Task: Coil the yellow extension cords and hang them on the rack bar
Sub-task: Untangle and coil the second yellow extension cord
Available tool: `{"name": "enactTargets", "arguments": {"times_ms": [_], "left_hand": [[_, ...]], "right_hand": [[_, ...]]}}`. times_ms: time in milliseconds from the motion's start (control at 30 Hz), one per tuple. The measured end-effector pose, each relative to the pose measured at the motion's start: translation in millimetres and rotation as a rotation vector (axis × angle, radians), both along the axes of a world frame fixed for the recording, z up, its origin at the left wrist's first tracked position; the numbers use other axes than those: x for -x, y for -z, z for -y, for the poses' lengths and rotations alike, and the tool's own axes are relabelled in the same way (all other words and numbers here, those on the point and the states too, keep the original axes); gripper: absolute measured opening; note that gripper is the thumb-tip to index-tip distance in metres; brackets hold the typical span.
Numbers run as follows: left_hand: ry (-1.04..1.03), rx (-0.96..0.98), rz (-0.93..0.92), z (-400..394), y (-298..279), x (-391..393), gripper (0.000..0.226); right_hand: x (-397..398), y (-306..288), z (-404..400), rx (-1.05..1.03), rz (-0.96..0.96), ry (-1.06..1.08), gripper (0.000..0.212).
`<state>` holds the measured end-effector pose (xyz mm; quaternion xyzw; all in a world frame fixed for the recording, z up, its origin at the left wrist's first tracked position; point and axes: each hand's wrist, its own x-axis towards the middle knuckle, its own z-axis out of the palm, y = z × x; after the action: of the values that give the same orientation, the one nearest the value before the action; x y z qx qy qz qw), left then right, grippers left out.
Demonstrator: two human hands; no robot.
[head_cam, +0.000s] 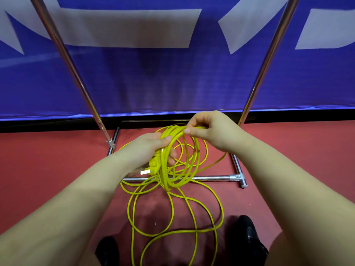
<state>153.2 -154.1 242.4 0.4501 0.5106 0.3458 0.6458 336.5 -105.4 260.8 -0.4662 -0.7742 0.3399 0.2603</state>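
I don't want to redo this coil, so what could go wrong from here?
Loose cord lies in crossing loops on the floor and may knot as it is drawn in. Some loops lie over the rack's base bar and could snag. The left hand grips many turns plus the plug; the right hand only pinches, so turns might slip.

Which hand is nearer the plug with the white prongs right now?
Left. The left hand grips the coil with the plug right at its palm. The right hand pinches the top of the coil, up and away from the plug.
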Motion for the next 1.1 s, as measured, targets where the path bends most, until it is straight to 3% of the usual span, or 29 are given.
{"name": "enactTargets", "arguments": {"times_ms": [500,600,700,833,933,1033,1100], "left_hand": [[0.129,-0.035,-0.017,2,9,-6,0.010],[0.158,-0.036,0.028,4,7,-10,0.009],[0.174,-0.076,-0.011,5,5,-9,0.014],[-0.076,-0.190,0.008,-3,-2,3,0.021],[-0.323,-0.156,0.206,-10,-12,20,0.022],[-0.435,-0.124,0.335,-13,-15,29,0.024],[-0.493,-0.117,0.382,-14,-15,30,0.024]], "right_hand": [[3,1,8,-0.057,0.135,-0.020,0.015],[-2,-1,9,-0.038,0.107,0.034,0.026],[-9,2,8,-0.009,0.213,0.075,0.041],[-24,16,1,0.189,0.327,0.086,0.050],[-40,31,0,0.310,0.490,0.038,0.036],[-47,44,5,0.370,0.632,0.000,0.023],[-46,43,7,0.362,0.626,-0.001,0.016]]}}
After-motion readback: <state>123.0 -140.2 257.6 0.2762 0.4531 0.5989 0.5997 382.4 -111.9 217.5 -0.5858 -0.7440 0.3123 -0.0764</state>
